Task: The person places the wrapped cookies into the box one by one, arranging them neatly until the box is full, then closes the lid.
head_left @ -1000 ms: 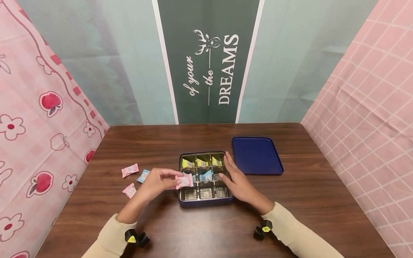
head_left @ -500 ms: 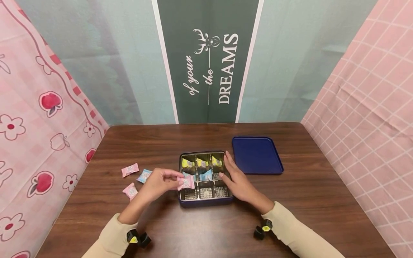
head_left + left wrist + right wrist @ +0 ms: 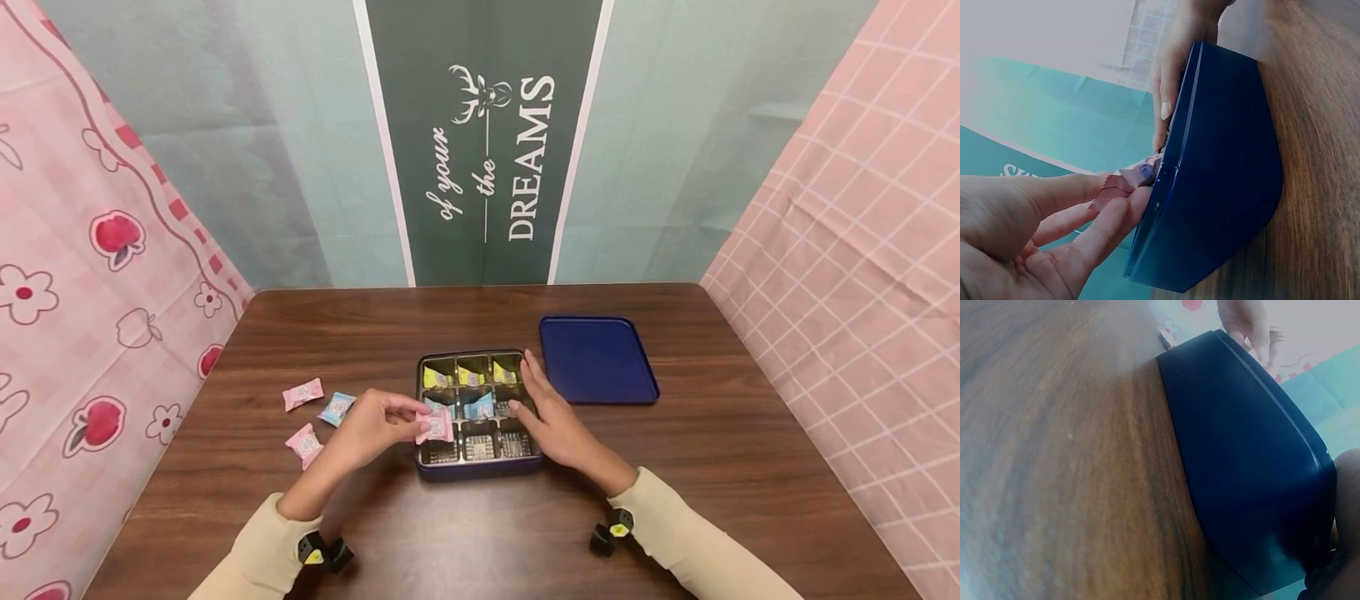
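My left hand (image 3: 371, 429) pinches a pink wrapped candy (image 3: 435, 425) between thumb and fingers, over the left side of a dark blue tin (image 3: 480, 472). In the left wrist view the candy (image 3: 1124, 181) is right at the tin's rim. Inside, the tin is divided into several compartments in rows. Three yellow candies (image 3: 471, 377) fill the back row; two blue candies (image 3: 478, 407) lie in the middle row, the left one partly hidden by the pink candy. My right hand (image 3: 558, 423) rests along the tin's right side with straight fingers, its thumb over the rim.
Left of the tin lie two pink candies (image 3: 303, 394) and a blue candy (image 3: 337, 408), loose on the brown wooden table (image 3: 480, 550). A flat blue lid (image 3: 597, 360) lies behind and right of the tin. Printed cloths (image 3: 292, 167) hang around the table.
My left hand has shifted slightly to the right with the pink candy still pinched. The right hand and the tin have kept their places.
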Motion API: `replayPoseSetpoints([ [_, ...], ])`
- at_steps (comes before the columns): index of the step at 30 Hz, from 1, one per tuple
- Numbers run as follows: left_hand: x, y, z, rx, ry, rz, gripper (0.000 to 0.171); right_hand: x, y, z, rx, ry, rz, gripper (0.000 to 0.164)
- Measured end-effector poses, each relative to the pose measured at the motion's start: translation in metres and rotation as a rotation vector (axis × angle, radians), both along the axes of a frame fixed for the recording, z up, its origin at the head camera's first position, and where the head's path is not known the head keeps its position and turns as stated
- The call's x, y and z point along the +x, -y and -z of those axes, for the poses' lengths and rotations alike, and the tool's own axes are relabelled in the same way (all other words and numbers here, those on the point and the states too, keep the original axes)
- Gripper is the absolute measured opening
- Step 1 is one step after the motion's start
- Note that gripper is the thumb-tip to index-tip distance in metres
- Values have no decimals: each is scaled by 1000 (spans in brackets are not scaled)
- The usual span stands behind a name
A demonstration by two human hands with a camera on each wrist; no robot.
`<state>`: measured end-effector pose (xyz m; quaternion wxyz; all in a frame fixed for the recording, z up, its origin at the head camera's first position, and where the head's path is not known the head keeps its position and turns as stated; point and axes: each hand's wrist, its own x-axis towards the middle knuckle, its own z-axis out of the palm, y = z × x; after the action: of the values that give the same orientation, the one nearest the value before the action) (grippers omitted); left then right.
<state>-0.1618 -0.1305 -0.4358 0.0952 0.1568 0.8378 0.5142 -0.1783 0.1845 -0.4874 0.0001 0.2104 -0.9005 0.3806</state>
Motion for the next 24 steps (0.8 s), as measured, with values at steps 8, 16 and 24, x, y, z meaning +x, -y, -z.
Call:
replayPoseSetpoints([
  [8,0,-4,-5,-93,-75,13,15,0,0,0,0,-2,2,73],
  [16,1,-8,-9,-186,-148,25,11,0,1,0,4,5,0,73],
  [24,0,-10,-11,-220,-154,30,9,-1,0,1,10,3,3,73],
])
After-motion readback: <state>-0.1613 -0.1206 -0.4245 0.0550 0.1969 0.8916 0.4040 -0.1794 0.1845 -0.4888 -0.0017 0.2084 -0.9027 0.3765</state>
